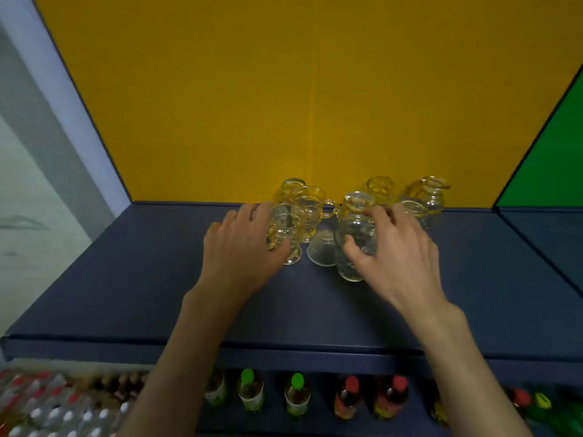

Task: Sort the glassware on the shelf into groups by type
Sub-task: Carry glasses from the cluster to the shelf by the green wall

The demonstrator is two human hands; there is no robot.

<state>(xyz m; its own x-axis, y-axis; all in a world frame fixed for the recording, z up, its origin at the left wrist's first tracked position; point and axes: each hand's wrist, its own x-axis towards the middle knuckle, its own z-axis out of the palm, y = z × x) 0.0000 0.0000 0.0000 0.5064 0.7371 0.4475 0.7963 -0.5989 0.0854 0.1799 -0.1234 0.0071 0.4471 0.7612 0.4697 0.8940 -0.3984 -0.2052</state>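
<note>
Several clear glasses stand clustered at the back of a dark blue shelf (126,294) against a yellow wall. My left hand (239,247) grips a footed glass (288,234) at the cluster's left front. My right hand (400,250) wraps around a rounded clear jar-like glass (355,247) at the right front. Between them a small ribbed glass (325,249) sits upside down. Behind stand a handled mug (312,206), a mug at the back left (291,187), and more glasses at the back right (432,197), (383,187).
The shelf's front edge runs across below my forearms. On the lower shelf stand bottles with green caps (249,394) and red caps (350,397). A green panel (552,162) borders the right; a pale wall lies to the left.
</note>
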